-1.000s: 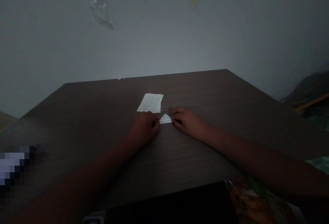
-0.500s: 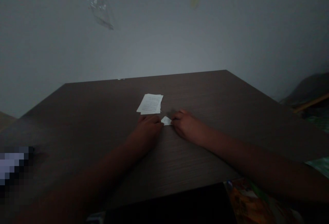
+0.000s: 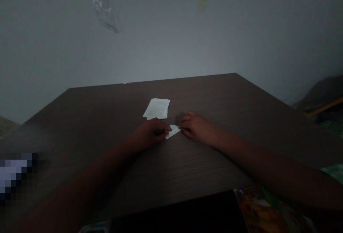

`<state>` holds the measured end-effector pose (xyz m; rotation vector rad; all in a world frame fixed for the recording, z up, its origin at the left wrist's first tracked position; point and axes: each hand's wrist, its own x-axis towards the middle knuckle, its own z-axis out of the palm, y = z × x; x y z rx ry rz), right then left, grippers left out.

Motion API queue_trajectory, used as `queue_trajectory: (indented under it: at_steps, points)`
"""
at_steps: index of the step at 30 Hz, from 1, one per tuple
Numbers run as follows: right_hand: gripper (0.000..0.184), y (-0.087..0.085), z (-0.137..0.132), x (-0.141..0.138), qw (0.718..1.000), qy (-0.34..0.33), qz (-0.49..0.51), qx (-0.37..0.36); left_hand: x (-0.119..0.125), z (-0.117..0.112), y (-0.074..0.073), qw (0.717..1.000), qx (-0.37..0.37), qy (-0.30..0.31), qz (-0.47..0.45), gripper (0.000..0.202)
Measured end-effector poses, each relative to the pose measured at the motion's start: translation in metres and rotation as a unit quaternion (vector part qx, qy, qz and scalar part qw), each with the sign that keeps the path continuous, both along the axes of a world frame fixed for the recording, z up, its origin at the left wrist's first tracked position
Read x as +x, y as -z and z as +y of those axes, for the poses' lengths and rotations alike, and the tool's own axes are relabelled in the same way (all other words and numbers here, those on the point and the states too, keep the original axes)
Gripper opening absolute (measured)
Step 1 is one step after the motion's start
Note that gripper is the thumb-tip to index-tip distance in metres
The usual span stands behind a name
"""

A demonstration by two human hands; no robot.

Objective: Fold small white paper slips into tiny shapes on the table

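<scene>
A small folded piece of paper [image 3: 173,131], white with printed lines, lies tilted on the dark wooden table between my hands. My left hand [image 3: 151,133] is closed with its fingertips on the paper's left side, thumb and fingers close together. From the other side, my right hand [image 3: 194,126] pinches the paper's right corner, its fingers curled. Just beyond my left hand lies a stack of printed paper sheets [image 3: 157,108], its edges slightly uneven. The fingers hide both ends of the folded piece.
The brown table [image 3: 214,97] reaches back to a grey wall [image 3: 174,47] with clear and yellowish plastic hanging on it. At the left edge is a pixelated dark-edged object [image 3: 13,172]. A black item [image 3: 177,215] and a colourful printed one [image 3: 262,204] lie at the near edge.
The folded paper has turned, its left end now lower and nearer to me, and more of it shows. My left hand has shifted slightly left and loosened its curl; the right has hardly moved.
</scene>
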<state>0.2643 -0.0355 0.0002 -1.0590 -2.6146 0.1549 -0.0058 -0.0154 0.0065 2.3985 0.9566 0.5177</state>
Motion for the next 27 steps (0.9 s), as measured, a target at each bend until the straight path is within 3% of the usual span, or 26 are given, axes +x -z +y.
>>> queue_trajectory:
  at_steps: [8, 16, 23, 27]
  points:
    - [0.018, 0.0, 0.0, 0.0, 1.0, -0.001, 0.02, -0.01, 0.008, -0.007, -0.005, 0.998, 0.034, -0.02, 0.046, 0.02]
    - [0.019, 0.001, 0.002, 0.0, 1.0, -0.004, 0.027, -0.012, 0.005, -0.001, -0.003, 0.992, 0.056, 0.044, 0.1, 0.026]
    - [0.019, 0.001, 0.001, -0.001, 1.0, -0.001, 0.02, -0.005, 0.003, -0.007, -0.012, 0.992, 0.042, 0.035, 0.113, 0.034]
    - [0.019, 0.001, 0.001, -0.001, 0.999, -0.001, 0.034, -0.01, 0.001, -0.008, -0.014, 0.993, 0.035, 0.046, 0.103, 0.027]
